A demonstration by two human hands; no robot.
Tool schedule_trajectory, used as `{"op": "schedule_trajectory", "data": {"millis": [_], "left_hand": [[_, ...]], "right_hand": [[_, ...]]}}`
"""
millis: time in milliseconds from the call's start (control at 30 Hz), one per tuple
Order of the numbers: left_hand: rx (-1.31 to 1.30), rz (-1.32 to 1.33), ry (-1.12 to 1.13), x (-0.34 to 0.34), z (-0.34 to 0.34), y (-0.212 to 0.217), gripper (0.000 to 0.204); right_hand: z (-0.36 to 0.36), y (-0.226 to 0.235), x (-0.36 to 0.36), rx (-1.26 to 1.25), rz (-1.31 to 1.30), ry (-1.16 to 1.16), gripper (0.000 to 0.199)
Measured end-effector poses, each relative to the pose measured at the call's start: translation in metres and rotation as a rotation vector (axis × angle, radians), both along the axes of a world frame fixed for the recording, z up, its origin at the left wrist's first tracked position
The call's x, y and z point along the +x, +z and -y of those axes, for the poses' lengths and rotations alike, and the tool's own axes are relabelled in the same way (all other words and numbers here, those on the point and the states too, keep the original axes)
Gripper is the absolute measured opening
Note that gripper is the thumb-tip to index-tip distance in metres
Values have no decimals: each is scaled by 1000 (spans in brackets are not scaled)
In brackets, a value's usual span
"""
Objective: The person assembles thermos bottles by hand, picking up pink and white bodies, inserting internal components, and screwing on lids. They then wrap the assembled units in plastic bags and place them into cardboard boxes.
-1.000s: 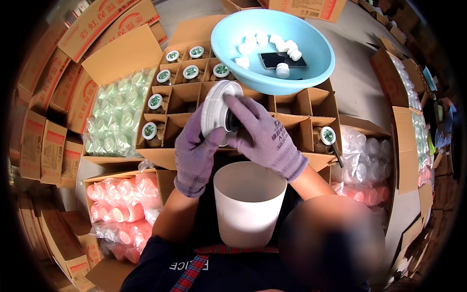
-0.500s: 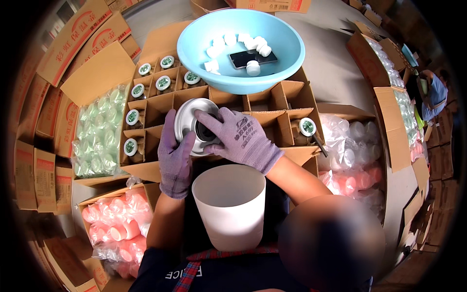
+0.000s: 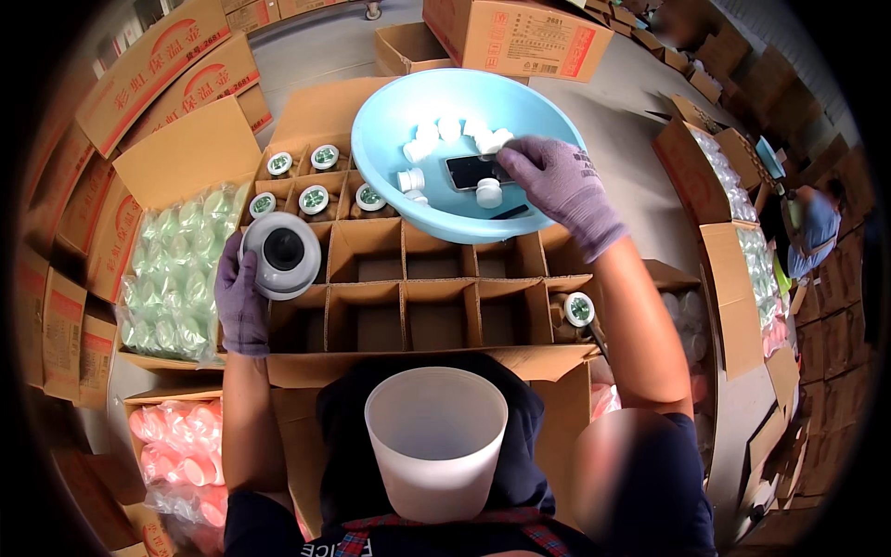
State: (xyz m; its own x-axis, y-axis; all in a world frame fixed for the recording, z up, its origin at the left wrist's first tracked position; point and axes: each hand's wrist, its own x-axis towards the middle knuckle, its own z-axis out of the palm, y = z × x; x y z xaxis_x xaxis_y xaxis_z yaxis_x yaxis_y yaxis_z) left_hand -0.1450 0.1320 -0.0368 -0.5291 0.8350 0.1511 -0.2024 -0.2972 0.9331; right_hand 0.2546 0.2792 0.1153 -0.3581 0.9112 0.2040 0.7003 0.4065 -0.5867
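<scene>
You seem to be getting a small white cap (image 3: pixel 492 141) — your left hand (image 3: pixel 243 302) grips the round white piece (image 3: pixel 281 255) near the box (image 3: pixel 367 291)'s left edge, your right hand (image 3: pixel 561 181) is over the basin (image 3: pixel 422 215)'s right rim, holding or not I can't tell — so pinch gently next.

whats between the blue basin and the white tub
In the head view, the divided carton lies between the basin and the tub, then its near flap and dark clothing by the tub's far rim.
</scene>
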Motion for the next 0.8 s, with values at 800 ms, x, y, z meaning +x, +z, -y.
{"op": "schedule_trajectory", "data": {"millis": [800], "left_hand": [[397,-574,-718,142,85,53,57]], "right_hand": [[-22,-81,-17,-86,1371,525,14]]}}
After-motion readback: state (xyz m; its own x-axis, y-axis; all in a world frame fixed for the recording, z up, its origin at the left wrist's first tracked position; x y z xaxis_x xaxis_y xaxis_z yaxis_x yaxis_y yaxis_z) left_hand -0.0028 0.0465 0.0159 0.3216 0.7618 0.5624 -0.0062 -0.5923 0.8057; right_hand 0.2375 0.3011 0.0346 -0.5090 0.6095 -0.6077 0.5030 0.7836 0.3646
